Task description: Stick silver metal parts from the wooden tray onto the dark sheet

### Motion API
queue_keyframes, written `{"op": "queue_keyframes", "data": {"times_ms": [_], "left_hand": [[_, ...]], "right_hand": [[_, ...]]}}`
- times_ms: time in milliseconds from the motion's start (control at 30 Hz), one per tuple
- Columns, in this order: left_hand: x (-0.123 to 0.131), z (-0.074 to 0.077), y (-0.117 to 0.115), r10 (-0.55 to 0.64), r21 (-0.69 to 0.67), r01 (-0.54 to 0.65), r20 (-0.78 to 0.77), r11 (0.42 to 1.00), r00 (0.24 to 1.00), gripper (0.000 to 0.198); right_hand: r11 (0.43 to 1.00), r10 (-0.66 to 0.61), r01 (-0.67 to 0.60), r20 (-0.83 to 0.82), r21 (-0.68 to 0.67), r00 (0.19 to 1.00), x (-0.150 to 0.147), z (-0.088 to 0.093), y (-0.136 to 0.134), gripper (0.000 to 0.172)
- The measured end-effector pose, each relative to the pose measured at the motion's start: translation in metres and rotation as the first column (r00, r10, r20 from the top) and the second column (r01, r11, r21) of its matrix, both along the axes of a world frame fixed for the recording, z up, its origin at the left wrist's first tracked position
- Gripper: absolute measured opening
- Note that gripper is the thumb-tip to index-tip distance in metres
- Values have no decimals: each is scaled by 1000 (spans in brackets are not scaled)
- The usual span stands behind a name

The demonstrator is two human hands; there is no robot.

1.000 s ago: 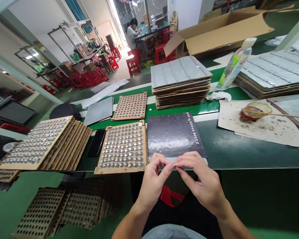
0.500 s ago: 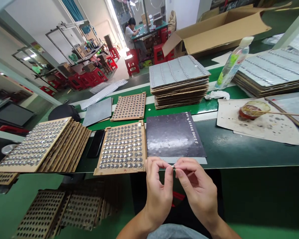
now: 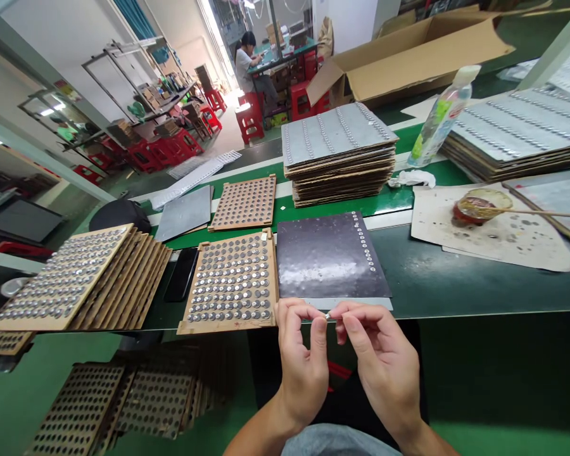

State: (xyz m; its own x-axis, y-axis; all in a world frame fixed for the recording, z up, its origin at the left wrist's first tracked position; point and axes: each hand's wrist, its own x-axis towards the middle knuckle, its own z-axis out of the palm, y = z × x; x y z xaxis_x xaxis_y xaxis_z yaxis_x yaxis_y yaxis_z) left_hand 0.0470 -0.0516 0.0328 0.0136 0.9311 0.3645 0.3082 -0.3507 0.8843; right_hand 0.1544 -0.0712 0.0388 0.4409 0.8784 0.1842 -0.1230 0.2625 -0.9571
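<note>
A small shiny metal piece (image 3: 328,315) is pinched at the front edge of the bench, too small to make out its kind. My left hand (image 3: 301,354) grips it between thumb and index finger. From the other side my right hand (image 3: 384,361) meets it with curled fingers, the index tip at the piece. Just beyond my hands lies a dark sheet (image 3: 313,256) with a column of small round metal pieces (image 3: 363,244) along its right side. Left of the sheet, a wooden board (image 3: 235,322) carries rows of round metal pieces, some with bright tops.
Stacked boards (image 3: 137,285) and a phone (image 3: 181,275) are at the left. Behind stand a sheet stack (image 3: 344,171), a bottle (image 3: 439,120) and a cardboard box (image 3: 418,57). At right, a stick rests across a dish of amber paste (image 3: 475,212). A person (image 3: 251,60) sits far off.
My right thumb has drawn slightly away from the fingertips, and the metal piece shows more clearly. The view has shifted a little; the boards and sheets stay in place.
</note>
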Motion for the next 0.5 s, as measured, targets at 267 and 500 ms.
{"op": "queue_keyframes", "data": {"times_ms": [267,500], "left_hand": [[1,1,0,-44,-89,48,39,995,998,25],[1,7,3,-48,-134,63,107,989,993,28]], "right_hand": [[991,-57,29,213,131,975,1,-11,-1,8],[975,-95,17,348,220,933,3,-18,-1,14]]}}
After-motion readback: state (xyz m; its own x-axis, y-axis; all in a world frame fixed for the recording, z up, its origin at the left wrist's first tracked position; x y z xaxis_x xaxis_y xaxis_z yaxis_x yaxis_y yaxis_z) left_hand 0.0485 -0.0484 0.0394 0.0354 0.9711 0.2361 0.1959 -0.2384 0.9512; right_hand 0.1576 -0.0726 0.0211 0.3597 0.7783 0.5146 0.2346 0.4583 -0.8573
